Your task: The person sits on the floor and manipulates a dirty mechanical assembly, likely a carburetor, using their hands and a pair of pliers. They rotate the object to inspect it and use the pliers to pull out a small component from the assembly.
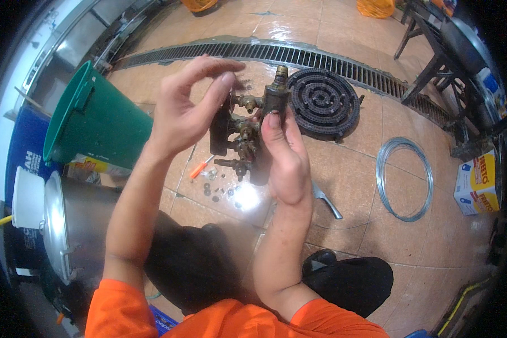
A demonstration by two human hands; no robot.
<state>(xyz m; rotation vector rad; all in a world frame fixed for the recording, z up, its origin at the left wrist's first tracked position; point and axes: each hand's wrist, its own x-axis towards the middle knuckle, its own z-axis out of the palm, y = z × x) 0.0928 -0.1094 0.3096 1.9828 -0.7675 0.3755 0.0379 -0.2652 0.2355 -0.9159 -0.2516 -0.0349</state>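
A dark, grimy gas burner valve manifold (276, 97) with several brass valves is held up in front of me. My right hand (289, 163) grips its thick pipe, the thumb lying along the near side. At the manifold's left, my left hand (188, 110) is raised beside the upper valve, thumb and fingers apart; its fingertips are slightly blurred. Whether they touch the valve I cannot tell. A flat dark plate (219, 132) hangs along the valves' left side. Below on the tiles lie an orange-handled screwdriver (199, 169) and several small dark washers or rings (215, 191).
Beyond my right hand lies a round black burner (321, 101) near a floor drain grate (276, 53). To the right are a wire coil (404, 179), a carton (479, 183) and a metal-handled tool (328, 204). A green bin (107, 124) and a large metal pot (55, 225) stand left.
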